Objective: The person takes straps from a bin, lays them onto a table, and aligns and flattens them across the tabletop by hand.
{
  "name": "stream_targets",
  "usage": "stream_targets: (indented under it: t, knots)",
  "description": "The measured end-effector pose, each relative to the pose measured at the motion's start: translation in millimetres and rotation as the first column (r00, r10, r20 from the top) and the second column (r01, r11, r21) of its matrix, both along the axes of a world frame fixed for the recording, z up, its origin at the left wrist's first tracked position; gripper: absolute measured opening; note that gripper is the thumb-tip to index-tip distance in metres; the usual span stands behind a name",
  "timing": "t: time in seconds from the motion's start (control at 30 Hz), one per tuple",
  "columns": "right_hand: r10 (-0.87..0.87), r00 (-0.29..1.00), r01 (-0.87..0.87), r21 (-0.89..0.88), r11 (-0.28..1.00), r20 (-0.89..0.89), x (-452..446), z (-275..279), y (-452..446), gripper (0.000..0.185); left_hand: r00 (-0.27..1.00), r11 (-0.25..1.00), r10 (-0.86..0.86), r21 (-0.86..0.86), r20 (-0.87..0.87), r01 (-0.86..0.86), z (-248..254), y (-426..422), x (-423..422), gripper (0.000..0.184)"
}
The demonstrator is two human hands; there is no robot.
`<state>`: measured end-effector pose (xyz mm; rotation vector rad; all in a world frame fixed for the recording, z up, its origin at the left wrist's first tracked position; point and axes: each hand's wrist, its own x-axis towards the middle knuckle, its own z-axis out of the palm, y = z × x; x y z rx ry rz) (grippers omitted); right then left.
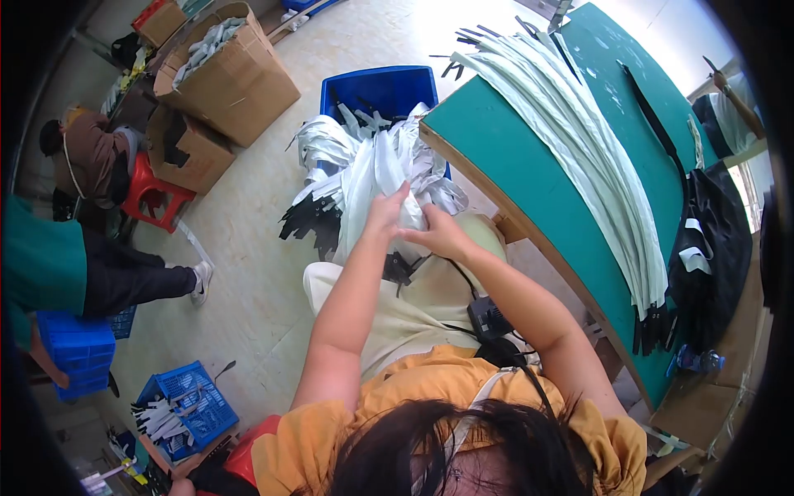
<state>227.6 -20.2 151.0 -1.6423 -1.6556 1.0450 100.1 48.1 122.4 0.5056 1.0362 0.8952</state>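
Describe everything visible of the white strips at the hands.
The white strips look like thin, slightly shiny fabric, creased and loosely heaped, draped at the near side of the blue bin. Dark ends bunch at the picture's left. The left hand and right hand hold a gathered section between them.

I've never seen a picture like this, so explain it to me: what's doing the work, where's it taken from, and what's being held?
No robot arms here: these are a person's own bare hands, left hand and right hand. The single picture comes from a camera worn on that person's head, looking forward and down. Both hands close around a bundle of white strips, which spreads in front of a blue bin. On the green table to the right lie long pale strips with dark ends.
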Motion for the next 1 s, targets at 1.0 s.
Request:
stream_targets:
  t: [1.0]
  knots:
    - [-0.553,0.826,0.563,-0.117,0.818,0.107,406.8,106.1,-233.9,0.034,0.675,0.659,0.548,0.752,-0.495,0.016,-14.4,75.5,11.5,0.017]
